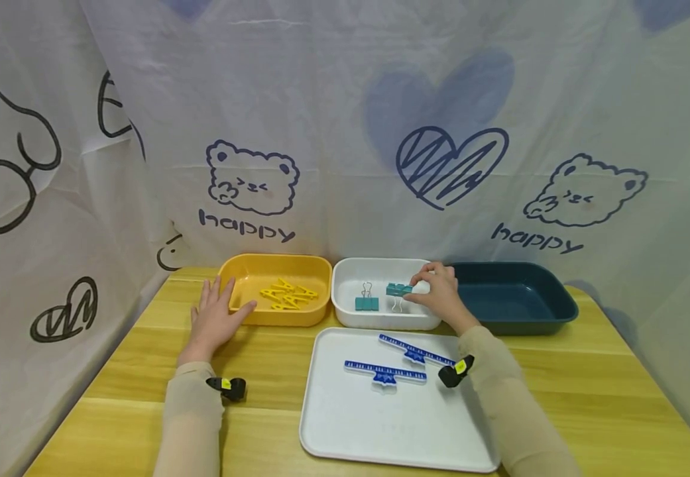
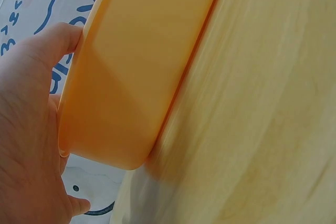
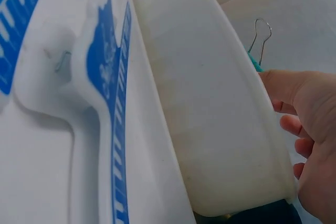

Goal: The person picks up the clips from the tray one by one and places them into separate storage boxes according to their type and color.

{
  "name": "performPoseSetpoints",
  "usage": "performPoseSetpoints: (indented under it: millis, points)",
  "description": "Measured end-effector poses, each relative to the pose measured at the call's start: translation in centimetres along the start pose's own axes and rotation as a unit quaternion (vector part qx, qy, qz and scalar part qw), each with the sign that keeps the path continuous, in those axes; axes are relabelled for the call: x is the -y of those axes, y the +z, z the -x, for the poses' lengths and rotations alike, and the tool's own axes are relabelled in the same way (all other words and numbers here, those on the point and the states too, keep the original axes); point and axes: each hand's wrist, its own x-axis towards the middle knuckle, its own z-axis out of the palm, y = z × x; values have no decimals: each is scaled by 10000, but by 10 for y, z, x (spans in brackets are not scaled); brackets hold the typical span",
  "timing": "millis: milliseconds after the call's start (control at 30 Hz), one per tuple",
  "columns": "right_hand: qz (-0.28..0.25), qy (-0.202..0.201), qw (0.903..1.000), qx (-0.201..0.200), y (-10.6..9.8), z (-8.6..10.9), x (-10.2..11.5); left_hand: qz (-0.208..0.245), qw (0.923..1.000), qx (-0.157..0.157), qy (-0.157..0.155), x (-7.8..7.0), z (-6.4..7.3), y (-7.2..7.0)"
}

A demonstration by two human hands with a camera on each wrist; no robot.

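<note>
My right hand (image 1: pixel 442 295) pinches a teal binder clip (image 1: pixel 397 289) by one end, over the white bin (image 1: pixel 383 320). Another teal binder clip (image 1: pixel 366 304) lies in that bin with its wire handles pointing away. In the right wrist view, the white bin's wall hides most of the held clip; a wire handle (image 3: pixel 262 35) sticks up past the rim. With fingers spread and straight, my left hand (image 1: pixel 213 323) rests on the left rim of the yellow bin (image 1: pixel 279 319). Several yellow clothespins (image 1: pixel 287 295) lie inside that one.
A dark blue bin (image 1: pixel 508 326) stands right of the white one. Closer in lies a white tray (image 1: pixel 392 430), bearing a blue ruler-shaped clip (image 1: pixel 385 375) and a second such clip (image 1: pixel 414 352). A printed cloth (image 1: pixel 345 199) hangs behind the wooden table (image 1: pixel 261 411).
</note>
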Motion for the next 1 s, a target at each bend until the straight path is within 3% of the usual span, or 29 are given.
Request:
performPoseSetpoints:
  millis: [167, 367, 1000]
  points:
    - [494, 133, 9986, 132, 4, -4, 0, -9, 10000, 9, -6, 0, -2, 0]
    - [889, -28, 9959, 155, 5, -8, 4, -33, 10000, -15, 37, 1, -5, 0]
    - [1118, 106, 9893, 932, 10, -18, 7, -57, 10000, 72, -23, 4, -3, 1]
